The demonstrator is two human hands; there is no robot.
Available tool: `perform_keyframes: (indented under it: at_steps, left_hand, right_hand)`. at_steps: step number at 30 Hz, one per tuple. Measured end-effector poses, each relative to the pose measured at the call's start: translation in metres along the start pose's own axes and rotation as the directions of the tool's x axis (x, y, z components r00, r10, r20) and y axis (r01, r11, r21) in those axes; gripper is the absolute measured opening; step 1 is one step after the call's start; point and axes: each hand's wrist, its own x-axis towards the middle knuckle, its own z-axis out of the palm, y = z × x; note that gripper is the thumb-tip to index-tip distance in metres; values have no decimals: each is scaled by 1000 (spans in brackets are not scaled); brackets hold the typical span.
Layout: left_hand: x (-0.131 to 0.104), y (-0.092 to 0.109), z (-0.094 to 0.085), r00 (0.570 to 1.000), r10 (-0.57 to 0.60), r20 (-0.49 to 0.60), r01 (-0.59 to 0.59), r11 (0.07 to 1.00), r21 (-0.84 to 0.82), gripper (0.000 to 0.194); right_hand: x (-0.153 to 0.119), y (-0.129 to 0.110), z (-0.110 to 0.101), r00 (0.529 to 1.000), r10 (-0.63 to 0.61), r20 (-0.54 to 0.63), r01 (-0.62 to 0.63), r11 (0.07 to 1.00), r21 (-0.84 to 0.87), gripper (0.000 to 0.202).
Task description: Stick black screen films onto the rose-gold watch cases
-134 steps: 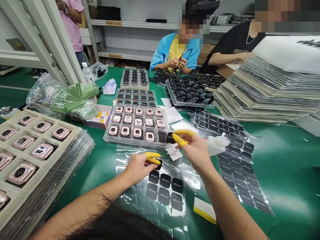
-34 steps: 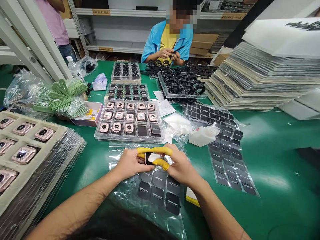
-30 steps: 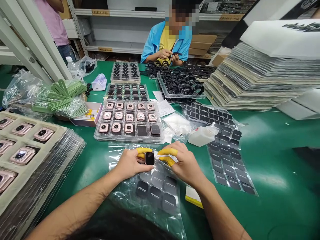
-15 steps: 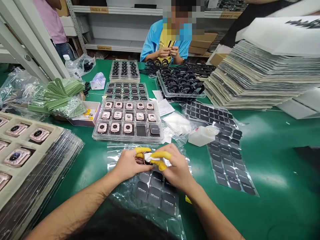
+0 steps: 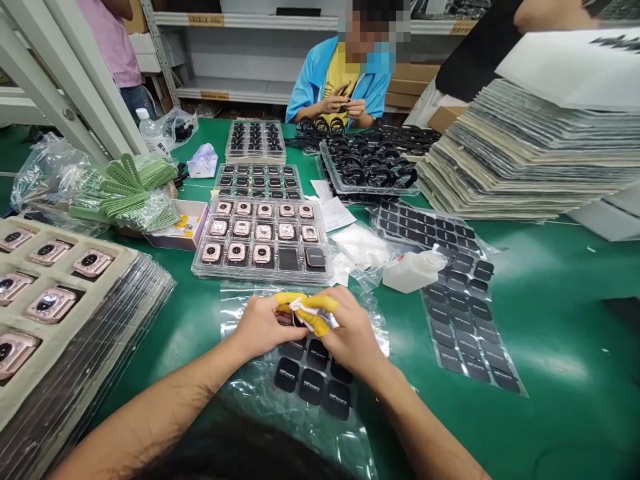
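Observation:
My left hand [image 5: 265, 325], with yellow finger cots, is closed around a small watch case [image 5: 299, 321] that is mostly hidden by fingers. Pinched in my right hand [image 5: 350, 331], also in yellow finger cots, is a white wipe [image 5: 303, 307] pressed against the watch. Below both hands lies a clear sheet of black square films [image 5: 313, 385] with white lettering. Just beyond them stands a clear tray [image 5: 260, 275] of pink watch cases, where one slot shows no watch and another holds a black-faced one [image 5: 315, 258].
At left, a stack of trays [image 5: 125, 313] holds pink watches. Green straps [image 5: 133, 190] lie behind it. A white bottle [image 5: 413, 270] and another film sheet [image 5: 470, 320] are at right, near a tall stack of sheets [image 5: 520, 160]. Opposite sits a co-worker [image 5: 313, 77].
The wipe and my right fingers have shifted on the watch, covering more of it. The whole view has swung slightly left. The co-worker's hands have moved a little apart.

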Motion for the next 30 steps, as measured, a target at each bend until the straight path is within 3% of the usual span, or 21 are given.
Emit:
perform_keyframes:
  at_steps: [3, 5, 9, 11, 15, 17, 20, 25, 30]
  left_hand:
    - [0, 1, 1, 1000, -9, -19, 8, 1000, -23, 58]
    - [0, 2, 1, 1000, -5, -18, 5, 1000, -8, 58]
    - [0, 2, -1, 1000, 23, -10, -22, 999, 39, 61]
    - [0, 1, 0, 1000, 6, -26, -6, 1000, -5, 60]
    - [-1, 0, 3, 997, 20, -69, -24, 999, -46, 57]
    - [-3, -3, 4, 990, 107, -89, -103, 994, 43, 53]
    - [-5, -7, 3, 967, 241, -85, -218, 951, 219, 47]
    - [-7, -7, -3, 944, 331, 3, -317, 901, 297, 42]
    - [-7, -4, -8, 900, 383, 207, -432, 846, 312, 29]
  right_hand:
    - [1, 3, -4, 996, 36, -84, -47, 990, -135, 28]
    - [0, 0, -3, 994, 7, -106, -15, 997, -78, 30]
    - [0, -7, 6, 998, -64, -12, 64, 996, 63, 24]
    - [-1, -2, 6, 1000, -22, -13, 21, 998, -52, 23]
    - [-7, 16, -9, 980, 86, -180, -140, 939, -313, 27]
    - [-11, 17, -15, 984, 87, -158, -124, 962, -245, 31]
    - [-13, 9, -18, 993, 122, 3, -122, 992, -16, 35]
    - [-9, 1, -17, 943, 324, 80, -333, 908, 253, 24]
    - [-7, 5, -19, 887, 461, 11, -455, 871, 186, 22]
